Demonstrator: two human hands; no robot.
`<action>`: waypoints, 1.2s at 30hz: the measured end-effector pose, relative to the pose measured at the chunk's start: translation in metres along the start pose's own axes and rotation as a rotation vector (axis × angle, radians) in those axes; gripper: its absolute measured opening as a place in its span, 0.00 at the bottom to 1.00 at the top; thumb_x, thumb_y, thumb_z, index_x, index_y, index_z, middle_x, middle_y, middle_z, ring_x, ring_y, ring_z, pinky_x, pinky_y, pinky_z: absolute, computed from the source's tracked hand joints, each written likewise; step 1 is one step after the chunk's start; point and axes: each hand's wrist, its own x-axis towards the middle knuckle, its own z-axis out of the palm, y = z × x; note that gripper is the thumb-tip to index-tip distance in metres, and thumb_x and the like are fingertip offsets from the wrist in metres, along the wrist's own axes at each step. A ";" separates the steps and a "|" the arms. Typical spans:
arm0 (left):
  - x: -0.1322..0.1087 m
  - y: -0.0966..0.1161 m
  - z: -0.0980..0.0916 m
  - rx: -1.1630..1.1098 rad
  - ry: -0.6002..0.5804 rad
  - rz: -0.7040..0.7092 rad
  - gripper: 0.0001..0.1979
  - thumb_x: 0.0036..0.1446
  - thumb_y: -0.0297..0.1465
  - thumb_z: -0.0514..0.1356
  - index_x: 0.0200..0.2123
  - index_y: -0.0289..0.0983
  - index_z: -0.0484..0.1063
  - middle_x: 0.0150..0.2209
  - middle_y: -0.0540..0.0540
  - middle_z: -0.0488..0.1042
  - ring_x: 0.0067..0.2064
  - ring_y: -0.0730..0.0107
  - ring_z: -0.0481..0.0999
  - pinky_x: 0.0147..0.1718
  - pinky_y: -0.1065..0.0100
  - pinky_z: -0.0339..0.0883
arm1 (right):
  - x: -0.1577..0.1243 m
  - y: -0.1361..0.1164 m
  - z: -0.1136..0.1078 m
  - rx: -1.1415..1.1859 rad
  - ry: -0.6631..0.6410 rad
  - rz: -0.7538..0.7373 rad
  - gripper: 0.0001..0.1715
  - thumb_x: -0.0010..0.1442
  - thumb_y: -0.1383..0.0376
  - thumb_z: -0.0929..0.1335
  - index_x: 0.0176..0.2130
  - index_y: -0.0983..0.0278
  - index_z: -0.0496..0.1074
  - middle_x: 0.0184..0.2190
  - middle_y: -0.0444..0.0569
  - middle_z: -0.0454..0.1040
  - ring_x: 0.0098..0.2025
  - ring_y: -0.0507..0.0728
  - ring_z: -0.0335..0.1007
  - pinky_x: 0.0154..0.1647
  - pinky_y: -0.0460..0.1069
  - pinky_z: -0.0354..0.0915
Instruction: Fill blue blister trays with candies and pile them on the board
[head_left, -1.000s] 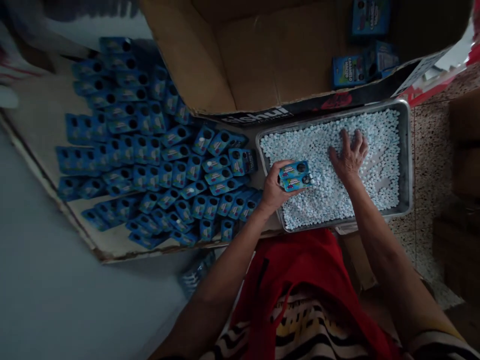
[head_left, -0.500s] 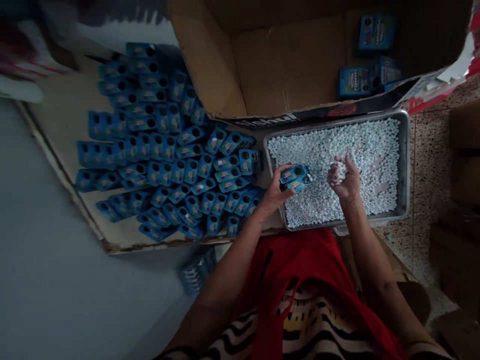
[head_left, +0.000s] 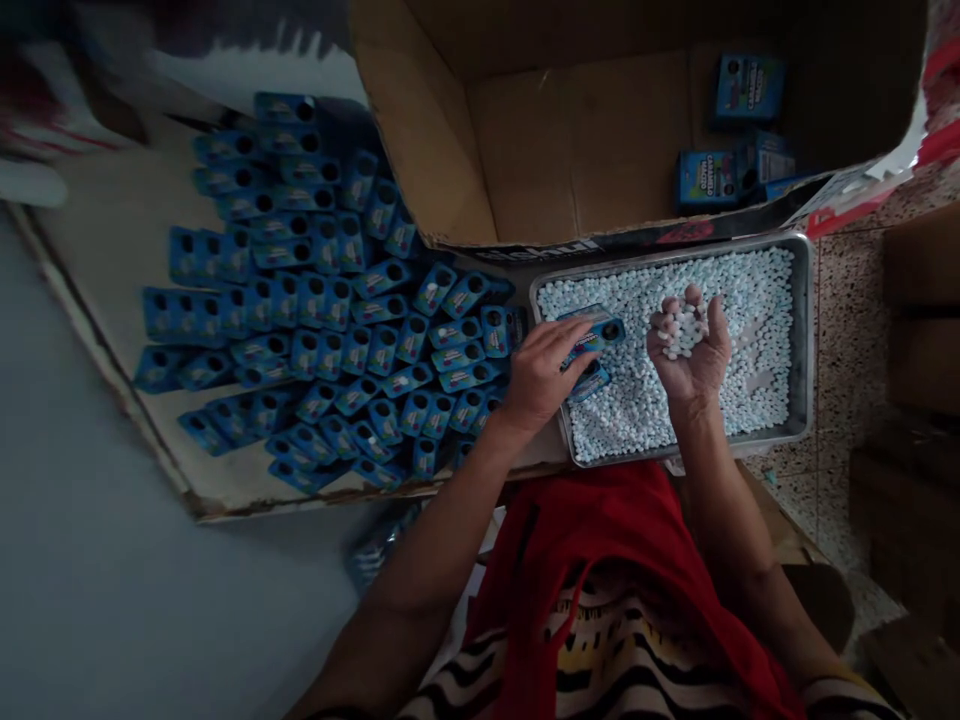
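Small pale blue and white candies [head_left: 622,425] fill a metal tray [head_left: 804,340]. Over the tray's left end my left hand [head_left: 546,368] grips a small blue candy box [head_left: 598,336] with a dark round hole in its face. A second blue box [head_left: 589,382] sits just below it, close to my fingers; whether I grip it too is hard to see. My right hand [head_left: 691,352] is palm up above the candies, fingers curled around a small heap of candies [head_left: 682,335].
Many blue boxes with round holes [head_left: 322,300] stand in rows on the table [head_left: 97,260] to the left. Behind the tray is a large open cardboard box [head_left: 525,140] with a few closed blue boxes [head_left: 705,180] at its right. Speckled floor [head_left: 847,290] shows at the right.
My left hand has turned so its back faces up, and one blue box has lifted apart from the other. My right hand's fingers have loosened, showing the candies in its palm.
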 end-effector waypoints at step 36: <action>-0.066 0.030 0.023 0.054 0.156 -0.022 0.15 0.65 0.36 0.71 0.53 0.41 0.83 0.47 0.44 0.88 0.46 0.62 0.88 0.51 0.62 0.83 | -0.055 -0.027 -0.118 -2.041 0.142 -0.186 0.29 0.67 0.47 0.73 0.57 0.62 0.84 0.54 0.64 0.80 0.57 0.71 0.76 0.62 0.64 0.69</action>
